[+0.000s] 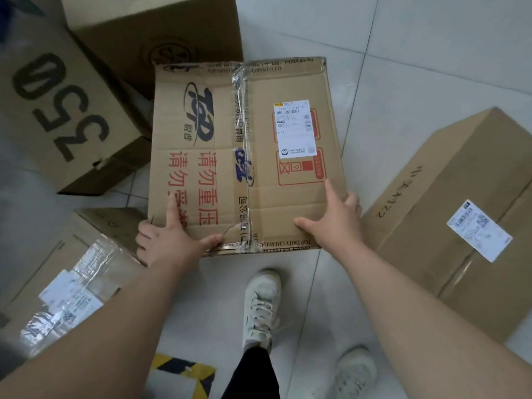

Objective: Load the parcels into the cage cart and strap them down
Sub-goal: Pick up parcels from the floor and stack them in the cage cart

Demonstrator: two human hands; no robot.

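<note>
Gripping a flat taped parcel (276, 203) by its near end: left hand (169, 240) curled round the near left corner, right hand (334, 223) on the right edge, thumb on top. White label (295, 129) on the parcel's top. Left of the parcel, a box marked 350 (57, 110); right of it, a labelled box (431, 197); near-left, a tape-covered box (72, 269); nearer than it, white shoes (262, 306) on tiled floor (431, 53).
</note>
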